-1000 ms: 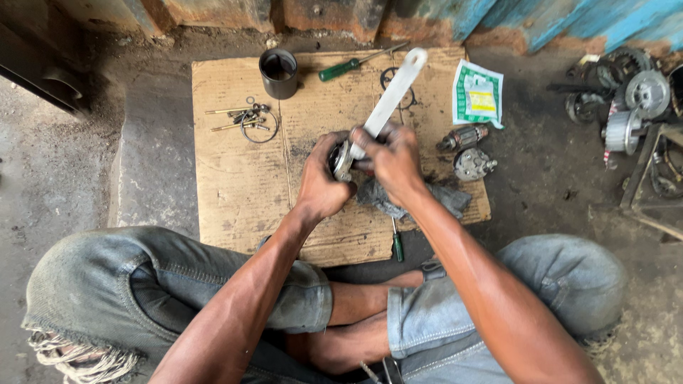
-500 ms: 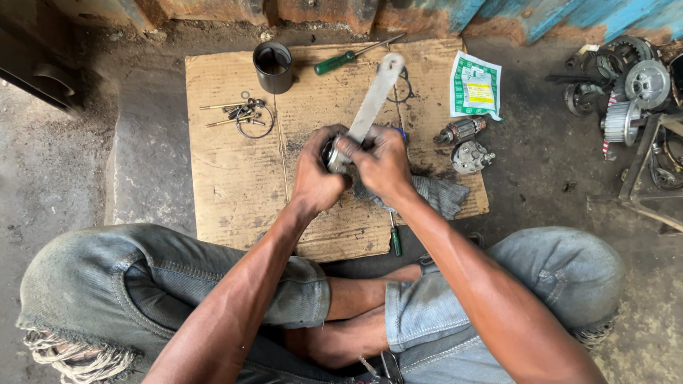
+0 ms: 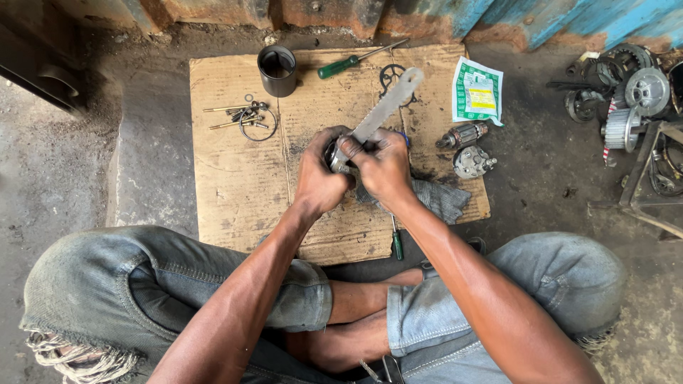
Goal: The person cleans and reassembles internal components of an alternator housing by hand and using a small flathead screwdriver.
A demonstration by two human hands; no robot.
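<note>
A flattened sheet of brown cardboard [image 3: 235, 185] lies on the grimy concrete floor [image 3: 64, 178]. On the cardboard stand a black metal cylinder [image 3: 277, 70], upright near the far edge, and beside it a green-handled screwdriver [image 3: 350, 62]. Long bolts and a wire ring [image 3: 245, 117] lie at the left. A green and white packet [image 3: 477, 91], a motor armature [image 3: 462, 135], a small end cap [image 3: 472, 161] and a grey rag [image 3: 437, 198] lie at the right. A second screwdriver [image 3: 396, 240] lies at the near edge.
</note>
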